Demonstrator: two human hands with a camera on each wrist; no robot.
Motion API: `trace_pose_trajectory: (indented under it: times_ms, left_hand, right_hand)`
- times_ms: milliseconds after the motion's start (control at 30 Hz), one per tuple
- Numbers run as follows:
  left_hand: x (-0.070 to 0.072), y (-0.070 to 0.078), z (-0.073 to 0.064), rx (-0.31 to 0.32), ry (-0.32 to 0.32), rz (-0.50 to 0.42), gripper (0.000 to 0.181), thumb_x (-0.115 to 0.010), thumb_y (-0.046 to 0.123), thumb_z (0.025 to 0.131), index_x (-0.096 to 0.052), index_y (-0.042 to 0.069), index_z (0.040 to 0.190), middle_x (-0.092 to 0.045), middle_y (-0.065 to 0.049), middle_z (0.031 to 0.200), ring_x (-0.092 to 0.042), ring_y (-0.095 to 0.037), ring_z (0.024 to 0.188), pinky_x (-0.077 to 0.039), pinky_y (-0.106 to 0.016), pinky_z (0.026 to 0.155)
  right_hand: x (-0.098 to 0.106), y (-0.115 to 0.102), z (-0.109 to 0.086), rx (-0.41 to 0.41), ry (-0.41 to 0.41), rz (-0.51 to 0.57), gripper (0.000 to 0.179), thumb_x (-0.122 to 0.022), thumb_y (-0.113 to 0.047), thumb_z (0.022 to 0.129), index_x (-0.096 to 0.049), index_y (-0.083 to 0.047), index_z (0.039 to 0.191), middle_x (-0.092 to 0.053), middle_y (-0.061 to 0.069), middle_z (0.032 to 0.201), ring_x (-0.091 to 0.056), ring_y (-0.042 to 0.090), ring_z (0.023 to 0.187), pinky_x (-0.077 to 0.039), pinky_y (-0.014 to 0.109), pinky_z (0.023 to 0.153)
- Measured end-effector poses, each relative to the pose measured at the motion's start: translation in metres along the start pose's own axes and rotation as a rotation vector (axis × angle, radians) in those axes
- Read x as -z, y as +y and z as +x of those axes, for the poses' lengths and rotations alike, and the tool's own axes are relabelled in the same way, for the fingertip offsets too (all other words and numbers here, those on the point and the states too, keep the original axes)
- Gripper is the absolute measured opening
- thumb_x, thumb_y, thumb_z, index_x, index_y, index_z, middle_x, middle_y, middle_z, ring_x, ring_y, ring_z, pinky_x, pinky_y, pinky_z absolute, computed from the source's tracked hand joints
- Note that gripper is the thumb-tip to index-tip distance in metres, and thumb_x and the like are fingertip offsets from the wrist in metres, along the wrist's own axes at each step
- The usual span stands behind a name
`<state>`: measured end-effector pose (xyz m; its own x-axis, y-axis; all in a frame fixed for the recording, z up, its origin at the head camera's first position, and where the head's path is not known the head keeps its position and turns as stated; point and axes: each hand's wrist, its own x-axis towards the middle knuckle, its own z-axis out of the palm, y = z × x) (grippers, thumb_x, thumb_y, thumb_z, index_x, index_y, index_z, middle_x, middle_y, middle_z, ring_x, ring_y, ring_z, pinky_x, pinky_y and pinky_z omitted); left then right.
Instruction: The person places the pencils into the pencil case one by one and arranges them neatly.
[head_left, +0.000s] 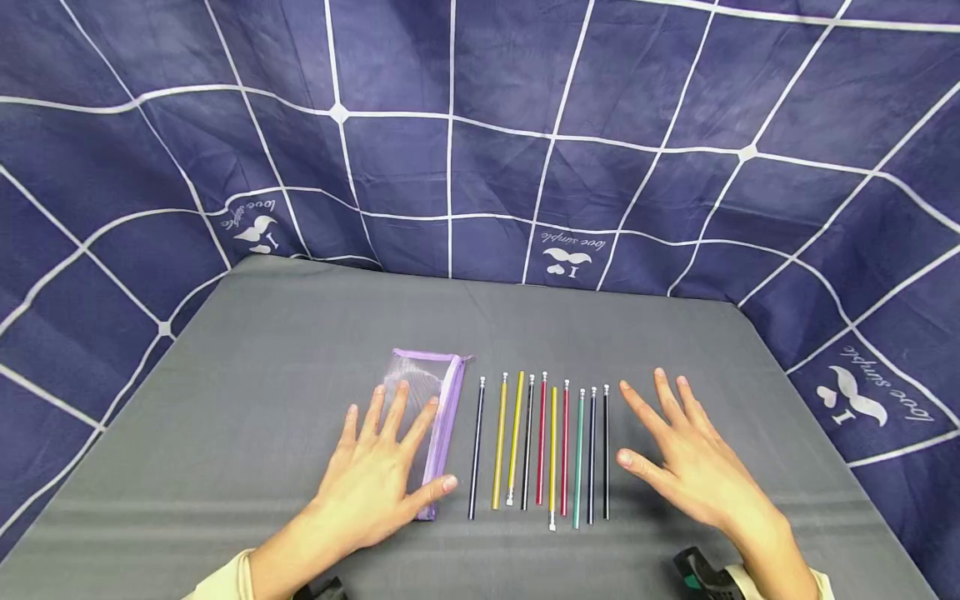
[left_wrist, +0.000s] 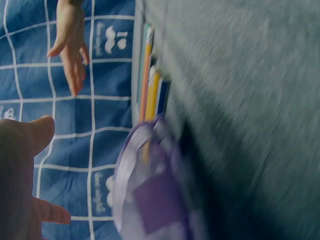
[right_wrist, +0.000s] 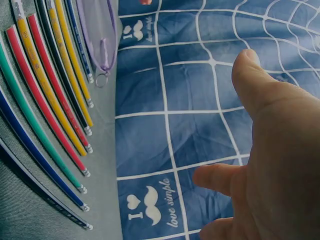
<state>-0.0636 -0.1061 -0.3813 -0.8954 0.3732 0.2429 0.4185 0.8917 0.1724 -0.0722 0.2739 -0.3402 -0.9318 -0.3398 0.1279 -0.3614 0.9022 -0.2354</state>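
My left hand (head_left: 372,479), fingers spread and straight, is over a purple mesh zip pencil case (head_left: 448,408) and overlaps its lower left part in the head view. Right of the case, several pencils (head_left: 543,442) lie side by side in a row, coloured dark blue, yellow, black, red and green. Most have their eraser ends pointing away from me; two yellow ones are turned the other way. To the right of the row is my right hand (head_left: 693,458), palm down with fingers spread, holding nothing. The left wrist view shows the case (left_wrist: 160,200) from its end.
The pencils and case lie on a grey cloth-covered table (head_left: 262,375). A dark blue curtain (head_left: 502,167) with white grid lines hangs behind the table and along both sides. A metal ring (right_wrist: 102,79) hangs from the case's zip pull.
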Motion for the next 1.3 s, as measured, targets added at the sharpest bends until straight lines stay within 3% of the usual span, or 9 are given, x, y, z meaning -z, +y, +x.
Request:
trace_pose_trajectory:
  times_ms: [267,433,667,833,967,1167,1300]
  left_hand:
    - [-0.017,0.010,0.000,-0.049,-0.074,0.004,0.076,-0.051,0.069,0.089,-0.043,0.026,0.151,-0.030,-0.025,0.155,-0.026,-0.053,0.140,-0.025,-0.071,0.106]
    - [-0.022,0.011,0.005,-0.056,-0.089,-0.013,0.067,-0.052,0.063,0.092,-0.048,0.026,0.148,-0.032,-0.027,0.153,-0.029,-0.054,0.138,-0.026,-0.072,0.106]
    - [-0.028,0.012,0.009,-0.029,-0.133,-0.033,0.074,-0.047,0.064,0.093,-0.047,0.015,0.148,-0.032,-0.028,0.154,-0.026,-0.053,0.140,-0.023,-0.071,0.107]
    - [-0.030,0.012,0.010,-0.013,-0.140,-0.064,0.079,-0.052,0.062,0.092,-0.046,0.006,0.147,-0.034,-0.025,0.154,-0.029,-0.049,0.140,-0.024,-0.069,0.108]
    - [-0.030,0.012,0.011,-0.003,-0.132,-0.087,0.080,-0.056,0.058,0.092,-0.044,0.001,0.147,-0.036,-0.022,0.154,-0.033,-0.045,0.140,-0.032,-0.062,0.109]
    - [-0.033,0.011,0.011,-0.030,-0.056,-0.077,0.065,-0.063,0.033,0.095,-0.045,-0.005,0.144,-0.041,-0.024,0.150,-0.043,-0.042,0.134,-0.042,-0.052,0.105]
    - [-0.035,0.010,0.010,-0.053,-0.009,-0.080,0.061,-0.063,0.019,0.092,-0.043,-0.009,0.143,-0.042,-0.026,0.148,-0.047,-0.042,0.131,-0.045,-0.053,0.102]
  right_hand:
    - [-0.003,0.000,0.004,-0.016,-0.031,-0.010,0.077,-0.063,-0.050,0.091,-0.030,-0.025,0.157,-0.014,0.026,0.161,-0.007,0.051,0.145,-0.026,0.073,0.103]
    - [-0.003,0.001,0.007,-0.016,-0.033,-0.015,0.077,-0.064,-0.049,0.091,-0.032,-0.023,0.156,-0.016,0.028,0.159,-0.009,0.052,0.145,-0.027,0.072,0.103]
    - [-0.005,0.003,0.009,-0.016,-0.035,-0.021,0.077,-0.062,-0.051,0.091,-0.032,-0.023,0.156,-0.018,0.030,0.158,-0.010,0.052,0.144,-0.027,0.070,0.105]
    - [-0.007,0.005,0.009,-0.016,-0.036,-0.019,0.076,-0.061,-0.051,0.092,-0.032,-0.023,0.156,-0.019,0.030,0.158,-0.010,0.052,0.144,-0.027,0.071,0.104]
    - [-0.009,0.006,0.009,-0.020,-0.033,-0.022,0.074,-0.059,-0.052,0.094,-0.033,-0.022,0.156,-0.019,0.030,0.158,-0.013,0.054,0.143,-0.028,0.072,0.103]
    - [-0.012,0.009,0.013,-0.065,-0.032,-0.030,0.071,-0.057,-0.051,0.095,-0.034,-0.020,0.155,-0.022,0.026,0.159,-0.023,0.052,0.141,-0.035,0.075,0.095]
    - [-0.016,0.012,0.020,-0.127,0.052,-0.020,0.074,-0.062,-0.052,0.091,-0.043,-0.012,0.150,-0.036,0.023,0.154,-0.041,0.049,0.131,-0.042,0.074,0.082]
